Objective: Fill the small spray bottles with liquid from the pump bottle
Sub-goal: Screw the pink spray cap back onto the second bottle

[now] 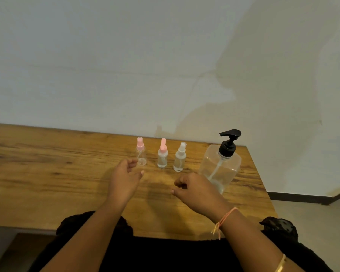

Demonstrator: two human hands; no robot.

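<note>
Pale, faintly stained wall (126, 65) rises straight behind your wooden table (47, 169), whose grainy brown top runs wide to the left and ends in a slanted edge on the right, with grey floor (312, 222) beyond it. Near the back edge three small spray bottles stand upright in a row, clear round plastic, well apart from one another: the left bottle (141, 154) with a capped pink top looks almost empty, the middle bottle (162, 155) with a bare pink sprayer shows clear liquid, and the right bottle (180, 158) with a white cap looks cloudy, its fill hard to judge. Just to their right stands the pump bottle (221, 167), a big squarish clear jug with a black pump head and a dip tube inside; some clear liquid sits low in it. Your left hand (126, 181) hovers just beside the left bottle, fingers loosely spread and curled, gripping nothing. Your right hand (196, 189) hangs in front of the pump bottle, fingers curled inward, empty, an orange thread (225, 217) at the wrist. Bare wood lies open between your hands and the near edge.
</note>
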